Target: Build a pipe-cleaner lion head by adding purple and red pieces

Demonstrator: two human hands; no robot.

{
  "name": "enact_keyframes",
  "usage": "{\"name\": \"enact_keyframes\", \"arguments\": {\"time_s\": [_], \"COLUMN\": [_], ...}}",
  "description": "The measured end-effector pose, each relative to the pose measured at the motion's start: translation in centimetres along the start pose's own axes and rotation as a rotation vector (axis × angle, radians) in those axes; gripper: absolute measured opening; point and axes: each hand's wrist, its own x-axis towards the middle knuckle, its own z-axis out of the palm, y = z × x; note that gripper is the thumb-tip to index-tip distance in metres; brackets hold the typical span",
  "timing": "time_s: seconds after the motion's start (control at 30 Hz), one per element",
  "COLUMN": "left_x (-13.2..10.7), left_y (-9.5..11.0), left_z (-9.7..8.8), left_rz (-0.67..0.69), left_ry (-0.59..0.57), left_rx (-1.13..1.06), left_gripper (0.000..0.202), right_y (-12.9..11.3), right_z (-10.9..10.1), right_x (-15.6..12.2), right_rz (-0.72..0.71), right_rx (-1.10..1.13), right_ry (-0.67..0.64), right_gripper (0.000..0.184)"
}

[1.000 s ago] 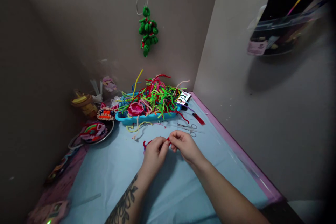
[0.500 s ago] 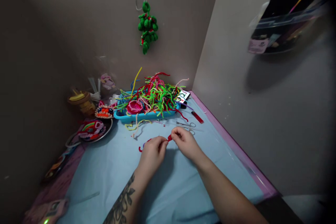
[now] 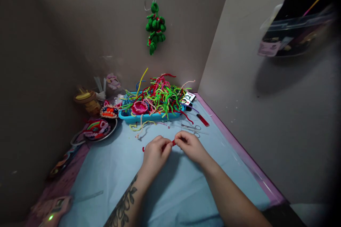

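Left fingers and right fingers pinch a red piece; a blue tray holds heaped fuzzy stems.

In front of the tray, the left hand covers the stretch between the red stem and a red end, so we cannot tell whether they join. Above and right of the tray, we find the wall box blurred, its label unreadable.
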Motion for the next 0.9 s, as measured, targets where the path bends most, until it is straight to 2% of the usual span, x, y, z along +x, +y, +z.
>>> {"name": "enact_keyframes", "arguments": {"time_s": [0.13, 0.27, 0.37, 0.57, 0.73, 0.9], "left_x": [0.1, 0.3, 0.3, 0.3, 0.2, 0.1], "left_y": [-0.9, -1.3, -1.2, -0.6, -0.3, -0.4], "left_z": [0.4, 0.7, 0.5, -0.1, -0.2, -0.3], "left_rz": [-0.114, -0.230, -0.284, -0.259, -0.219, -0.225], "left_ry": [0.015, -0.050, -0.123, -0.210, -0.208, -0.228], "left_rx": [-0.253, -0.489, -0.587, -0.594, -0.570, -0.597], "left_gripper": [0.027, 0.030, 0.032, 0.031, 0.030, 0.032], "right_y": [0.9, 1.6, 1.7, 1.4, 1.0, 1.0], "right_z": [0.0, 0.2, 0.5, 0.4, 0.2, 0.2], "right_x": [0.2, 0.2, 0.1, 0.0, 0.0, 0.0], "right_rz": [0.115, 0.081, 0.073, 0.127, 0.172, 0.175], "right_rx": [0.296, 0.378, 0.441, 0.592, 0.627, 0.660], "right_ry": [-0.066, -0.040, -0.056, -0.114, -0.108, -0.101], "right_gripper": [0.019, 0.025, 0.026, 0.026, 0.034, 0.032]}}
